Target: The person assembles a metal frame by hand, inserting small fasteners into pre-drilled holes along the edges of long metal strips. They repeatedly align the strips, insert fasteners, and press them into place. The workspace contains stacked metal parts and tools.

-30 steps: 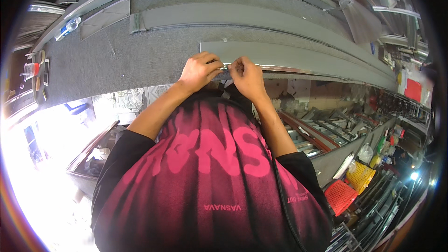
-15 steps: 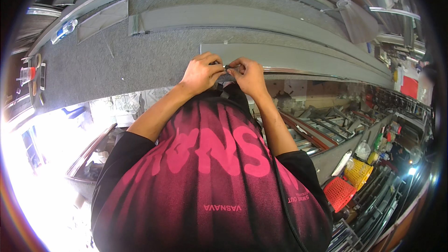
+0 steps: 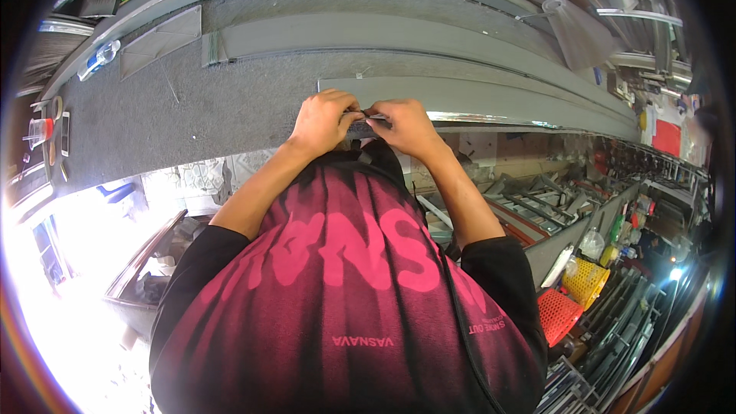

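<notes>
Above the near edge of a grey carpeted bench (image 3: 253, 100), my two hands meet fingertip to fingertip. Thumb and fingers of my left hand (image 3: 323, 120) are pinched together. My right hand (image 3: 406, 126) is closed the same way, right beside it. Between the fingertips shows a small dark piece (image 3: 377, 118), too small and too covered to name. Just beyond the hands lies a long grey metal profile (image 3: 475, 100), running off to the right along the bench edge, with a shiny strip on its near side.
Another long grey profile (image 3: 307, 34) lies farther back. To the left are a plastic bottle (image 3: 98, 60), a phone (image 3: 65, 134) and a cup with red (image 3: 38, 132). Offcuts (image 3: 560, 203) fill a bin below right, near a red basket (image 3: 557, 316) and a yellow basket (image 3: 586, 284).
My right hand has turned slightly, its forearm swinging a little outward. Both hands stay pinched close together. The whole view has shifted slightly.
</notes>
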The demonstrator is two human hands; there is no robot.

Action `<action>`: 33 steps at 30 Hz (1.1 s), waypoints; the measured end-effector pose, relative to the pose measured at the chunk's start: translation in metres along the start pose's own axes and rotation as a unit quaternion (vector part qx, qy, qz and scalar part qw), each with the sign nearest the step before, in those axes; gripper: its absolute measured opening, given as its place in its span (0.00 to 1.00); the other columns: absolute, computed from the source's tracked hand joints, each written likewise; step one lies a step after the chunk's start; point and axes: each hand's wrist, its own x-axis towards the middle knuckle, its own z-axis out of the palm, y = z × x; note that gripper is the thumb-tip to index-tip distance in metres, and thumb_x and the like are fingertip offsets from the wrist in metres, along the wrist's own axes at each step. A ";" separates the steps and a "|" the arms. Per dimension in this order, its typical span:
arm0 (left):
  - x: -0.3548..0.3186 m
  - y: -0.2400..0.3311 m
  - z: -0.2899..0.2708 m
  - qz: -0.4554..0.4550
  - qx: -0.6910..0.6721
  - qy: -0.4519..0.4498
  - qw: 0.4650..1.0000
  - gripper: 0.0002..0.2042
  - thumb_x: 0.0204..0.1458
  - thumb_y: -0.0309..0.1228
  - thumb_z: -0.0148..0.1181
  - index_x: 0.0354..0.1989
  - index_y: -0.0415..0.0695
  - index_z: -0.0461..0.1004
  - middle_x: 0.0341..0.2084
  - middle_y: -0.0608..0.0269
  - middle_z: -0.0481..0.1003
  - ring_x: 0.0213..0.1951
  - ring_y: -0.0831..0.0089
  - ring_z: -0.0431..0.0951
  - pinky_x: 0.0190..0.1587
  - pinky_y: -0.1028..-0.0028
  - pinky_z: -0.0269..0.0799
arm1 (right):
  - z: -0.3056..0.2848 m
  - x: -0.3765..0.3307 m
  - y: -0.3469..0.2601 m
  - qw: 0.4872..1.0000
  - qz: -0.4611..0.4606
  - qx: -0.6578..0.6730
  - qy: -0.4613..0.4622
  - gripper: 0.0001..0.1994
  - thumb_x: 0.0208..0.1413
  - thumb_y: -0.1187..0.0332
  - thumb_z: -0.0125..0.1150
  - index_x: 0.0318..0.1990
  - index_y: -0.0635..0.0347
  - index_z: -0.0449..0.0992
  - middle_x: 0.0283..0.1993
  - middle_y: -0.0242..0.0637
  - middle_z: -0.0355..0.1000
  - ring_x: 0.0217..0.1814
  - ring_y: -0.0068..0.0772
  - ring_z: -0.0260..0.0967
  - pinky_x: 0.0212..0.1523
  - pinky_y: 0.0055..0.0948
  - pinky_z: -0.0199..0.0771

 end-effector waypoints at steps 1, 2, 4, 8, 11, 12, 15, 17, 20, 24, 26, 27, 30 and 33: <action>0.002 0.001 -0.001 -0.020 -0.010 -0.004 1.000 0.08 0.58 0.31 0.74 0.38 0.40 0.84 0.35 0.52 0.85 0.42 0.47 0.86 0.46 0.53 0.81 | -0.001 0.003 0.002 0.999 -0.020 -0.026 -0.005 0.10 0.59 0.67 0.75 0.45 0.59 0.86 0.38 0.43 0.85 0.39 0.52 0.85 0.38 0.45 0.83; 0.004 0.002 -0.002 -0.039 -0.020 -0.009 0.999 0.08 0.58 0.31 0.74 0.38 0.40 0.84 0.35 0.51 0.86 0.42 0.46 0.86 0.46 0.53 0.81 | -0.001 0.006 0.004 0.997 -0.049 -0.053 -0.004 0.09 0.58 0.66 0.75 0.44 0.58 0.86 0.38 0.42 0.85 0.38 0.52 0.85 0.37 0.46 0.83; 0.010 0.002 -0.004 -0.090 -0.028 -0.038 0.995 0.09 0.59 0.32 0.74 0.39 0.40 0.85 0.35 0.49 0.86 0.41 0.44 0.87 0.46 0.52 0.82 | 0.002 0.010 0.007 0.993 -0.077 -0.093 -0.006 0.09 0.57 0.65 0.75 0.41 0.56 0.84 0.35 0.40 0.84 0.37 0.52 0.84 0.37 0.47 0.83; 0.023 0.003 -0.014 -0.102 -0.016 -0.083 0.991 0.10 0.59 0.32 0.74 0.42 0.37 0.86 0.39 0.45 0.88 0.42 0.46 0.90 0.48 0.57 0.85 | 0.009 0.014 0.016 0.989 -0.101 -0.111 -0.008 0.08 0.56 0.64 0.73 0.38 0.55 0.82 0.32 0.38 0.82 0.35 0.53 0.83 0.34 0.50 0.82; 0.028 0.007 -0.026 -0.093 -0.070 -0.106 0.988 0.10 0.55 0.30 0.72 0.41 0.35 0.86 0.36 0.42 0.86 0.41 0.44 0.89 0.48 0.54 0.85 | 0.010 0.016 0.024 0.987 -0.128 -0.099 -0.002 0.08 0.55 0.64 0.74 0.39 0.54 0.82 0.31 0.37 0.83 0.33 0.52 0.83 0.34 0.50 0.81; 0.031 0.009 -0.028 -0.034 -0.021 -0.119 0.992 0.10 0.53 0.30 0.72 0.40 0.35 0.86 0.35 0.41 0.86 0.41 0.43 0.89 0.48 0.53 0.85 | 0.010 0.018 0.025 0.986 -0.137 -0.092 0.000 0.08 0.55 0.65 0.74 0.39 0.54 0.83 0.31 0.37 0.83 0.33 0.52 0.83 0.34 0.50 0.82; 0.046 0.016 -0.026 0.067 0.127 -0.187 0.972 0.11 0.47 0.29 0.70 0.36 0.34 0.85 0.33 0.39 0.85 0.40 0.39 0.87 0.47 0.50 0.85 | 0.010 0.019 0.028 0.986 -0.148 -0.077 0.017 0.10 0.53 0.65 0.76 0.41 0.54 0.84 0.31 0.37 0.84 0.33 0.50 0.84 0.34 0.46 0.83; 0.055 0.017 -0.021 0.045 0.220 -0.262 0.939 0.11 0.44 0.29 0.69 0.35 0.35 0.85 0.33 0.38 0.85 0.39 0.37 0.87 0.46 0.49 0.84 | 0.010 0.018 0.030 0.990 -0.126 -0.064 0.011 0.11 0.52 0.65 0.77 0.41 0.55 0.84 0.32 0.38 0.85 0.34 0.50 0.84 0.34 0.46 0.84; 0.054 0.013 -0.017 0.063 0.216 -0.232 0.946 0.09 0.46 0.29 0.68 0.31 0.35 0.85 0.32 0.38 0.84 0.37 0.38 0.86 0.44 0.49 0.84 | 0.014 0.016 0.035 0.992 -0.116 -0.033 0.025 0.12 0.52 0.65 0.77 0.41 0.56 0.84 0.33 0.40 0.85 0.35 0.51 0.85 0.35 0.46 0.84; 0.043 0.002 -0.015 0.128 0.211 -0.198 0.949 0.06 0.49 0.28 0.68 0.32 0.37 0.84 0.31 0.44 0.84 0.38 0.44 0.87 0.44 0.51 0.84 | 0.022 0.016 0.038 0.996 -0.082 -0.031 0.031 0.12 0.53 0.64 0.77 0.42 0.56 0.85 0.32 0.42 0.85 0.34 0.54 0.84 0.35 0.48 0.84; 0.035 -0.001 -0.013 0.186 0.236 -0.167 0.939 0.06 0.51 0.26 0.66 0.35 0.37 0.85 0.33 0.47 0.85 0.41 0.48 0.88 0.46 0.53 0.85 | 0.022 0.017 0.039 0.996 -0.078 -0.021 0.038 0.12 0.53 0.64 0.77 0.42 0.56 0.85 0.32 0.43 0.84 0.34 0.55 0.83 0.35 0.49 0.83; 0.033 -0.002 -0.012 0.185 0.248 -0.168 0.936 0.06 0.52 0.26 0.66 0.36 0.38 0.84 0.34 0.49 0.84 0.42 0.50 0.87 0.47 0.55 0.84 | 0.021 0.018 0.039 0.997 -0.070 -0.019 0.034 0.11 0.53 0.64 0.77 0.42 0.56 0.85 0.31 0.44 0.84 0.33 0.56 0.83 0.35 0.49 0.83; 0.028 -0.005 -0.010 0.186 0.274 -0.166 0.929 0.06 0.55 0.27 0.65 0.38 0.40 0.83 0.36 0.53 0.83 0.45 0.53 0.86 0.49 0.57 0.84 | 0.016 0.020 0.038 0.997 -0.065 0.019 0.044 0.11 0.55 0.63 0.76 0.41 0.57 0.84 0.32 0.46 0.83 0.34 0.58 0.82 0.36 0.51 0.82; 0.024 -0.007 -0.007 0.195 0.274 -0.148 0.930 0.05 0.55 0.28 0.64 0.37 0.40 0.81 0.37 0.53 0.83 0.46 0.53 0.85 0.49 0.58 0.84 | 0.015 0.021 0.037 0.995 -0.097 -0.024 0.030 0.11 0.58 0.61 0.74 0.40 0.57 0.84 0.33 0.47 0.83 0.35 0.58 0.82 0.37 0.53 0.82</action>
